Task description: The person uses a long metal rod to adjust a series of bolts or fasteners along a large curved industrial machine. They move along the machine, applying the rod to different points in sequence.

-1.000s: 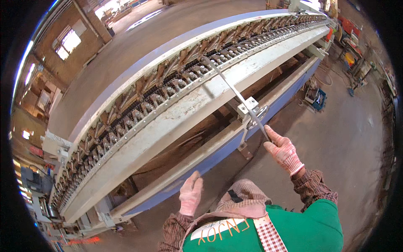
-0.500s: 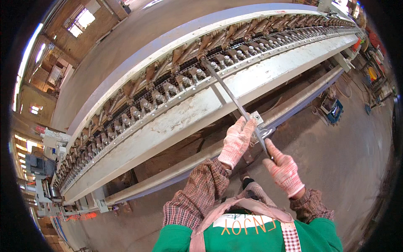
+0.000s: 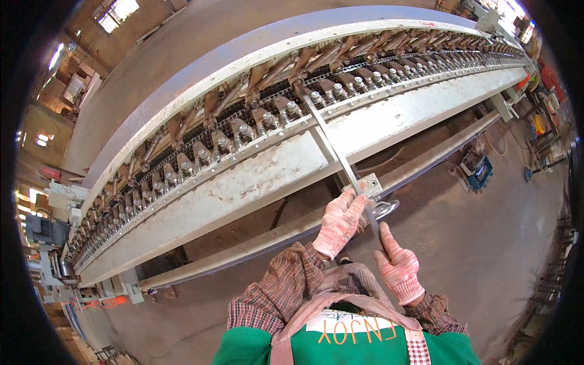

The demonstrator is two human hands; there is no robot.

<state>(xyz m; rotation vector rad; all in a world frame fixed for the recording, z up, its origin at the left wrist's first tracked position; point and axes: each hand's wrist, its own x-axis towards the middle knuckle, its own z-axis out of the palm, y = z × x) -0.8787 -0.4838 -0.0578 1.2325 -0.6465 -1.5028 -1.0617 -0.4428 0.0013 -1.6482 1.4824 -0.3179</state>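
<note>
A long flat metal bar (image 3: 331,146) slants from the machine's row of spring-loaded clamps down toward me. Its upper end rests among the brown clamp arms. My left hand (image 3: 342,224), in a pinkish-stained white knit glove, is closed around the bar near its lower end. Just right of that end is my right hand (image 3: 399,267), gloved the same way. Its index finger stretches up beside the bar, the thumb stands apart, and the other fingers are partly hidden. A shiny metal loop (image 3: 384,209) and a small plate with a hole (image 3: 370,184) lie close to my left hand.
The long machine arcs across the view, with a pale front beam (image 3: 243,188) and a lower rail (image 3: 243,248) on my side. A blue tool or box (image 3: 480,172) lies on the floor at right. Cluttered equipment (image 3: 543,115) lines the far right.
The bar's lower end has shifted slightly left, away from between my right thumb and index finger. My right hand has moved a little down and left. The view has shifted slightly.
</note>
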